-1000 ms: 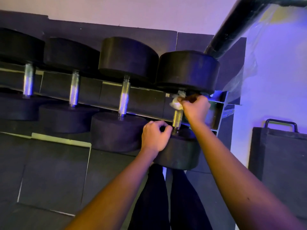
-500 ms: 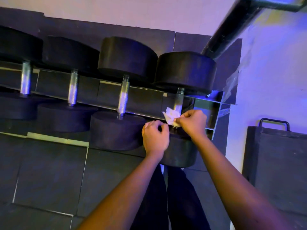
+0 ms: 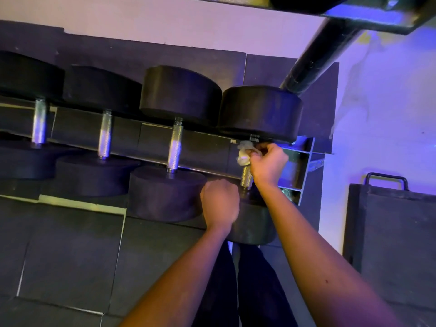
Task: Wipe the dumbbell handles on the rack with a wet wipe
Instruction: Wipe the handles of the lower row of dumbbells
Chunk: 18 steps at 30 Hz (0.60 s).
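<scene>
Several black dumbbells lie across the rack rail (image 3: 205,149), their silver handles upright in view. My right hand (image 3: 269,162) holds a crumpled white wet wipe (image 3: 244,153) against the upper part of the rightmost dumbbell's handle (image 3: 246,177), just under its far head (image 3: 259,112). My left hand (image 3: 220,204) is closed in a fist and rests on the same dumbbell's near head (image 3: 253,223), beside the handle's lower end. The neighbouring handle (image 3: 174,147) stands bare to the left.
The rack's end bracket (image 3: 299,175) sits just right of my right hand. A thick black post (image 3: 313,62) slants up to an upper shelf. A dark box with a handle (image 3: 391,232) stands by the white wall at right. Dark mats cover the floor.
My right hand has slid the wipe from the handle's lower end up to its top, under the far head. My left hand stays on the near head.
</scene>
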{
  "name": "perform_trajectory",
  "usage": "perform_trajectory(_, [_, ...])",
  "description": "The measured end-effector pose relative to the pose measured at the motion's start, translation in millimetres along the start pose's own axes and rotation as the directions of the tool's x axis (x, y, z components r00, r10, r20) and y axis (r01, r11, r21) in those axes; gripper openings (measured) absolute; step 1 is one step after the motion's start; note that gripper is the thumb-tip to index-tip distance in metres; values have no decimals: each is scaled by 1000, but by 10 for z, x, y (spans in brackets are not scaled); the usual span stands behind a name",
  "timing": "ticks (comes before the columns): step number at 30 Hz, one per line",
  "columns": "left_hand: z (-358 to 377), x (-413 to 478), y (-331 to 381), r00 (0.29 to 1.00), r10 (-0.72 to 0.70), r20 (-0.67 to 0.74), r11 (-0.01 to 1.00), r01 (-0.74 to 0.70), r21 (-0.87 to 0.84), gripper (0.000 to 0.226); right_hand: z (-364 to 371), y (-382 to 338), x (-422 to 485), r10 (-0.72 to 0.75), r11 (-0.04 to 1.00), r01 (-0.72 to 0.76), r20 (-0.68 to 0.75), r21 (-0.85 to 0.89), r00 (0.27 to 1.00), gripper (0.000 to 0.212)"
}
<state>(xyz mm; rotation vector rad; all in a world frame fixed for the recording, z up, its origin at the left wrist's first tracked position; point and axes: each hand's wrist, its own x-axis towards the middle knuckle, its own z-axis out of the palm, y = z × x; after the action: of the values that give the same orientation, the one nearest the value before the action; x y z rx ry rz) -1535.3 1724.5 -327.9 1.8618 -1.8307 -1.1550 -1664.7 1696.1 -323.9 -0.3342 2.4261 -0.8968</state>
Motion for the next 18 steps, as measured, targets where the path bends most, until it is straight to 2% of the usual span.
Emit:
perform_trajectory(5, [6,7,-7,1000,2,-6,1000,-2,-1,40,-78,16,92,104,994,-102,-47,48,993,18])
perform_trajectory(8, [5,3,-13,1000,-4,-1,1000,4,-2,36,-66,49,44,85,995,-85,-19,45,996,13])
perform_trajectory(12, [3,1,-5,1000,-3,12,1000,3,-2,25,-60,39,77,65,997,-63,66,-34,996,21])
perform_trajectory(16, [5,0,-6,1000,9,0,1000,-9,0,25,-146,30,187,90,994,-85,86,-65,992,8])
perform_trajectory(18, [9,-3,-16,1000,14,-5,1000,-14,0,28,-220,60,117,84,996,-81,101,-37,991,15])
